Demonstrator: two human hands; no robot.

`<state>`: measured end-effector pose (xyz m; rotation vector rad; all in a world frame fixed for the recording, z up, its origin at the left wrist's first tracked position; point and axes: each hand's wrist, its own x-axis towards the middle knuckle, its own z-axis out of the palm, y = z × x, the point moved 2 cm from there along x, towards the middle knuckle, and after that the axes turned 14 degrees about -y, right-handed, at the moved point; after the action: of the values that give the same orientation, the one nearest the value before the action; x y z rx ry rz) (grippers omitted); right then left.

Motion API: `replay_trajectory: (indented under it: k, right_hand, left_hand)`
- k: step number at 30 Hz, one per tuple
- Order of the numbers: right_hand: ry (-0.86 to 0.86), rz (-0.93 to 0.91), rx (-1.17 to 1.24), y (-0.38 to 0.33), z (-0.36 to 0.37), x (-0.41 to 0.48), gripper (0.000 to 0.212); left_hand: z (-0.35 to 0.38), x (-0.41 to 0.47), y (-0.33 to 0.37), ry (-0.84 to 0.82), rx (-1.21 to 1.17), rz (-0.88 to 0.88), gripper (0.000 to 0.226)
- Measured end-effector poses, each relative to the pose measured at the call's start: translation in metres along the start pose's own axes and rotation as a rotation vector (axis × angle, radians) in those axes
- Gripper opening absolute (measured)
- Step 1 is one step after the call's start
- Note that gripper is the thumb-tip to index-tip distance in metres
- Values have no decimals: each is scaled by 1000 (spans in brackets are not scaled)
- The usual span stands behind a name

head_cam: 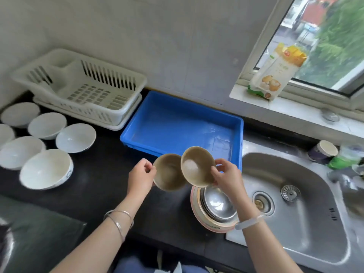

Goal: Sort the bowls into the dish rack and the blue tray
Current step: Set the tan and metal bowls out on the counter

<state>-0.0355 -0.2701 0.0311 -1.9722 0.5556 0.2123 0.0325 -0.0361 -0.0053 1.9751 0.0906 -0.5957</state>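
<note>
Both hands are raised over the counter (94, 194), each with one brown bowl, just in front of the blue tray (137, 134).

Left hand (140, 177): pinches the rim of the left brown bowl (169, 174), thumb and forefinger closed on the edge at the bowl's left side. The bowl is tipped, mouth toward the camera.

Right hand (226, 178): grasps the right brown bowl (197, 166) at its right rim, fingers curled behind, thumb on the near edge. This bowl is also tilted, and it overlaps the left bowl in view. Whether the two touch I cannot tell; the frame is motion-blurred.

Judgement: one bowl per hand suggests a pair split from a stack so each can be set down singly. The tilt fits a rim pinch, which lets the bowl hang.

Beneath the right hand a steel bowl (218, 203) sits nested in a wider pink-rimmed bowl (197, 209) at the edge of the sink (295, 223); probably the source pile.

The tray is empty, as is the rack (78, 85) behind it to the left. White bowls (47, 168) are clustered at the left on the counter, near the rack, likely bound there. The brown pair is nearest the tray, likely its destination. No bowl is sorted yet.
</note>
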Motion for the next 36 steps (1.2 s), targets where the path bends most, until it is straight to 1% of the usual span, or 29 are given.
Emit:
replay_trajectory:
  k: [5, 9, 13, 17, 22, 25, 30, 33, 36]
  right_hand:
    - [-167, 3, 11, -19, 63, 32, 7]
    - [-271, 10, -21, -37, 119, 54, 10]
    - [-343, 23, -61, -59, 172, 74, 11]
    - [-390, 77, -6, -76, 220, 89, 14]
    - [-418, 186, 69, -86, 260, 101, 19]
    - [-412, 251, 85, -86, 272, 108, 27]
    - [-386, 266, 99, -85, 283, 116, 32]
    - [-411, 280, 128, -87, 288, 117, 30]
    - [-428, 293, 172, -88, 292, 117, 28]
  left_hand:
    - [-53, -9, -55, 182, -116, -130, 14]
    - [-92, -19, -95, 318, -187, -223, 14]
    - [-124, -28, -128, 428, -239, -301, 18]
    - [-144, -29, -153, 500, -324, -350, 17]
    - [-152, -25, -171, 537, -407, -352, 20]
    - [-154, -20, -176, 532, -435, -348, 21]
    - [-155, -13, -179, 538, -489, -344, 14]
    - [-155, -11, -179, 548, -507, -342, 8]
    - [-153, -9, -181, 557, -515, -349, 8]
